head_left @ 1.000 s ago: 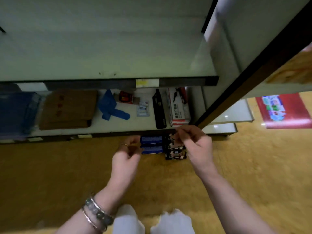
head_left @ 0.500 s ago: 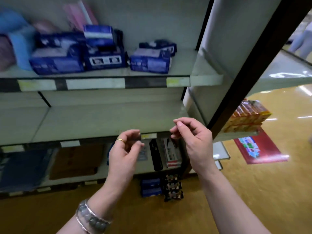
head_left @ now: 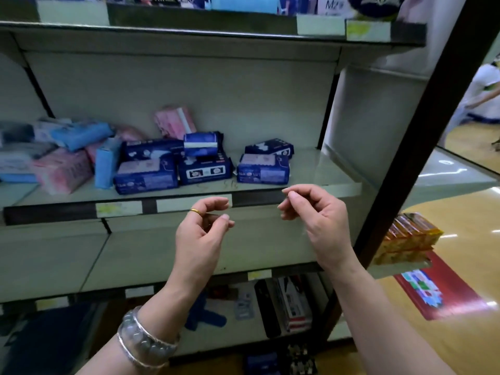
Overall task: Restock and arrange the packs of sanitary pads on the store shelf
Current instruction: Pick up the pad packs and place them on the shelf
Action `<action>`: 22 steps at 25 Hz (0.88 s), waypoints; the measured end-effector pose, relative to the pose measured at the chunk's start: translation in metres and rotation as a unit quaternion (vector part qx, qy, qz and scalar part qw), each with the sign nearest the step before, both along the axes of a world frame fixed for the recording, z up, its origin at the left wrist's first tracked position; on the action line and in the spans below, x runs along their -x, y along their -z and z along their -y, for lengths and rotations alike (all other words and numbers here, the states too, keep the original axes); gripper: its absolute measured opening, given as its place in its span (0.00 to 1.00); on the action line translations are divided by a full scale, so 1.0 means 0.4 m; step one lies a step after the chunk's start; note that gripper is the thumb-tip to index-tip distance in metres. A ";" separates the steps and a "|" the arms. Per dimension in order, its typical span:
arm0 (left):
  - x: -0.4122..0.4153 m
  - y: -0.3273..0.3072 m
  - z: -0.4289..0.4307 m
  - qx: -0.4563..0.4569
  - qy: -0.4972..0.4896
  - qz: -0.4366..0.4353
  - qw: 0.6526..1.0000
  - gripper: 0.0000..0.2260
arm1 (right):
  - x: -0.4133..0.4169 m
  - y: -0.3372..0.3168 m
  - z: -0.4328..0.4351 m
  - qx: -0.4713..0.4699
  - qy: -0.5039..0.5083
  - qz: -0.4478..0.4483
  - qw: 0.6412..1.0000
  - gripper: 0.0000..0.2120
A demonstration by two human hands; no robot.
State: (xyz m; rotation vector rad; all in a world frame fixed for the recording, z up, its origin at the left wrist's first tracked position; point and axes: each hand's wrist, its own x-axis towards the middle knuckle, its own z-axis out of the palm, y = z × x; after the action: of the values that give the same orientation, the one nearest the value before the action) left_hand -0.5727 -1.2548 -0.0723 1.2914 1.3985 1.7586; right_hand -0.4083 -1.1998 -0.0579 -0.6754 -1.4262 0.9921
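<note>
Dark blue plastic packs of sanitary pads (head_left: 205,169) are lying in a loose cluster on the middle pale grey metal shelf (head_left: 319,171), toward the centre of its length. Three are sitting along the front, one small dark blue pack with a white band (head_left: 201,144) is resting on top of the middle one, and another dark blue pack (head_left: 269,148) is lying behind the one at 3 o'clock of the group. A pink pack (head_left: 175,122) is leaning against the back panel at 12 o'clock of the cluster. At 9 o'clock, light blue packs (head_left: 81,135) and pink patterned packs (head_left: 63,169) are lying in an untidy heap.

Below the shelf's front edge, at 6 o'clock of the cluster, both hands are hovering apart from the packs and touching none. The left hand (head_left: 200,239), wearing a gold ring (head_left: 194,211) and silver bracelets (head_left: 146,339) at the wrist, is holding its fingers loosely curled around nothing visible. The right hand (head_left: 319,220), at 3 o'clock of the left, is likewise loosely curled, thumb and forefinger tips close together, with nothing visible between them.

At 3 o'clock of the right hand, orange boxes (head_left: 408,239) are sitting on a side ledge; a red floor mat (head_left: 443,290) is lying at their 6 o'clock.
</note>
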 end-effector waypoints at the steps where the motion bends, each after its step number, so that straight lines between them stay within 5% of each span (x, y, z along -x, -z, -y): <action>1: 0.011 -0.008 -0.012 0.001 -0.008 0.003 1.000 0.11 | 0.011 -0.010 -0.021 -0.004 -0.007 0.000 1.000 0.10; 10: 0.056 -0.059 -0.231 0.016 -0.073 -0.040 0.996 0.10 | 0.054 -0.060 -0.291 -0.024 -0.074 0.034 0.996 0.10; 15: 0.062 -0.034 -0.335 0.069 -0.106 -0.022 0.992 0.11 | 0.064 -0.039 -0.446 0.041 -0.087 0.016 0.995 0.11; 22: 0.111 0.002 -0.422 0.111 -0.155 -0.028 0.981 0.11 | 0.121 0.029 -0.580 0.059 -0.108 0.095 0.988 0.12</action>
State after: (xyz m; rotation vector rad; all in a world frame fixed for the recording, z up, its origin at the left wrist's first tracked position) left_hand -0.6169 -1.0861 -0.0731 1.0557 1.8518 1.7061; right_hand -0.4568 -0.9679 -0.0696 -0.7286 -1.6435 1.2148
